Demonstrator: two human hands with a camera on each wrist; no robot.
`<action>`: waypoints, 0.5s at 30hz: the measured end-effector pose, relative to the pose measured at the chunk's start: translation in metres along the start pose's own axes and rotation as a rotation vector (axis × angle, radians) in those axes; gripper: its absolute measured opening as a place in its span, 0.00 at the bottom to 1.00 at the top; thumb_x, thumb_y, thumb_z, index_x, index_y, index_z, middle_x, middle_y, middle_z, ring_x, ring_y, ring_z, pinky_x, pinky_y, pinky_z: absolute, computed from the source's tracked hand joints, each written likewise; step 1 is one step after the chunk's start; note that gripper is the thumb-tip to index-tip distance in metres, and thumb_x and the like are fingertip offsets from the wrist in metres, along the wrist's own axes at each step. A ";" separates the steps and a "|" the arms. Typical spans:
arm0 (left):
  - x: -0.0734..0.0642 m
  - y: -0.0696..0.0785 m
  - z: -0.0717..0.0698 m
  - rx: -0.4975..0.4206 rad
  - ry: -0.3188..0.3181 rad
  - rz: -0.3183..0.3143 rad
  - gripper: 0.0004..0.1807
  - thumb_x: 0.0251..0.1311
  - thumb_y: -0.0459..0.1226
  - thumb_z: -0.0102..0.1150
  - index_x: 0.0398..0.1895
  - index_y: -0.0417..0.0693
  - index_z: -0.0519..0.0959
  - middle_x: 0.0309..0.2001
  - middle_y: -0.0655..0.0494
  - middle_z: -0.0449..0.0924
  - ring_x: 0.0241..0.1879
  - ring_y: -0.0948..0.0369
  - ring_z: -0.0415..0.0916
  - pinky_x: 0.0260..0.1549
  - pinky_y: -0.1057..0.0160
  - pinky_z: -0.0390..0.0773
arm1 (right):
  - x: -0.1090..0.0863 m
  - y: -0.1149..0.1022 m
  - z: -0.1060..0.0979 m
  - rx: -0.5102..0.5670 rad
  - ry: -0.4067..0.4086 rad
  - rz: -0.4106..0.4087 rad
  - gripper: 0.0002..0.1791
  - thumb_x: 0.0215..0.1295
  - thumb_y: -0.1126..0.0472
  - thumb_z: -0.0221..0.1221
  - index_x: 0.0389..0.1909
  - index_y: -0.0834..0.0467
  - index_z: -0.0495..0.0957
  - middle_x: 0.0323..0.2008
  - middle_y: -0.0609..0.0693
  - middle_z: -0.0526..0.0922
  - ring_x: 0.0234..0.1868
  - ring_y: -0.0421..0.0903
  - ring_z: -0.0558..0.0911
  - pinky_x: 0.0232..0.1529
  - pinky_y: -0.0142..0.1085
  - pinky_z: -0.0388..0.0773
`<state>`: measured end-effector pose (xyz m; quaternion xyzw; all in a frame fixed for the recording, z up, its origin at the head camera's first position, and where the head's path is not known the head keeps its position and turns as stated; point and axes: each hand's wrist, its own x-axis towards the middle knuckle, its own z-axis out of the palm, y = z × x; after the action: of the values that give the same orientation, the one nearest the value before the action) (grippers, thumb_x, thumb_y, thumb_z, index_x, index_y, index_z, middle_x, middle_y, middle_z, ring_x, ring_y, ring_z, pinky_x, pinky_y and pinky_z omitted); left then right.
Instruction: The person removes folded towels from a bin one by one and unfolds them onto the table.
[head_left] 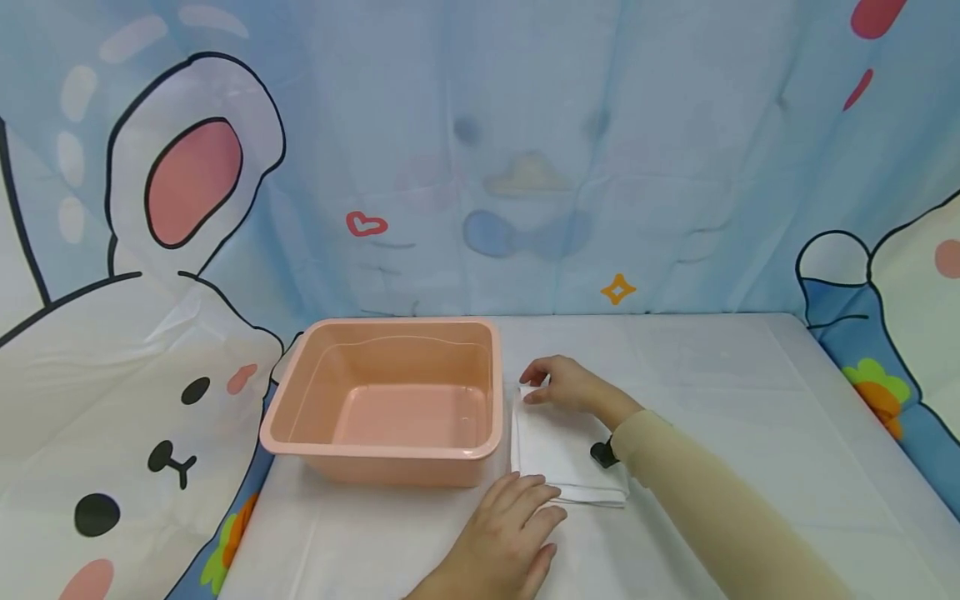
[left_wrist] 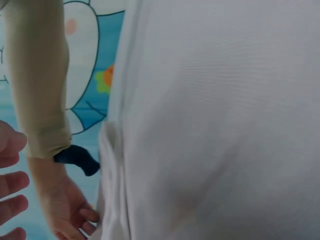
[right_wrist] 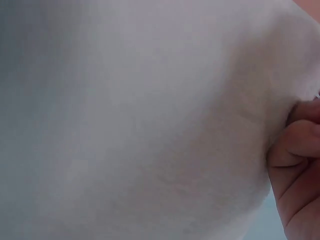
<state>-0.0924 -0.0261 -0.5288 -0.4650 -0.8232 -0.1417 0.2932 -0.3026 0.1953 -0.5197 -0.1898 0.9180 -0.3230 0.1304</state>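
Note:
A folded white towel [head_left: 564, 437] lies flat on the table, just right of a pink plastic basin [head_left: 382, 451]. At the towel's far left corner my right hand [head_left: 573, 387] pinches the edge between thumb and fingers. The right wrist view shows the curled fingers [right_wrist: 295, 150] against the towel [right_wrist: 200, 150], whose surface fills most of that picture. My left hand [head_left: 504, 533] is by the towel's near left corner, its fingers spread and holding nothing. In the left wrist view only its fingertips [left_wrist: 14, 185] show, apart from the towel [left_wrist: 112, 190].
A white cloth [head_left: 750, 467] covers the table. Behind it hangs a light blue curtain [head_left: 675, 167] with cartoon prints, and more printed fabric [head_left: 135, 417] lies on the left. The basin's right rim stands close to the towel's left edge. A dark band [head_left: 603, 454] is on the right wrist.

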 end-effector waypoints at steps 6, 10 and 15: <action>-0.006 0.003 0.013 -0.030 -0.076 -0.044 0.24 0.52 0.46 0.76 0.53 0.58 0.82 0.61 0.60 0.83 0.66 0.58 0.79 0.69 0.51 0.76 | -0.004 0.003 0.002 0.035 0.027 0.023 0.08 0.65 0.57 0.75 0.39 0.56 0.88 0.32 0.47 0.83 0.35 0.44 0.76 0.38 0.36 0.74; -0.009 0.002 0.018 -0.035 -0.112 -0.084 0.23 0.56 0.46 0.76 0.54 0.57 0.82 0.61 0.59 0.82 0.66 0.58 0.79 0.68 0.52 0.77 | -0.010 0.006 0.000 0.111 0.050 0.020 0.06 0.67 0.58 0.73 0.34 0.56 0.88 0.30 0.47 0.83 0.35 0.44 0.75 0.37 0.36 0.74; -0.012 0.002 0.023 0.002 -0.172 -0.197 0.24 0.59 0.47 0.75 0.57 0.53 0.80 0.61 0.56 0.81 0.65 0.57 0.78 0.67 0.53 0.76 | -0.017 0.014 -0.005 0.193 0.067 -0.001 0.05 0.70 0.58 0.71 0.38 0.55 0.90 0.38 0.49 0.88 0.39 0.45 0.78 0.42 0.38 0.77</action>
<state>-0.0936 -0.0216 -0.5546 -0.3921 -0.8871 -0.1286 0.2066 -0.2928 0.2155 -0.5231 -0.1660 0.8863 -0.4162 0.1172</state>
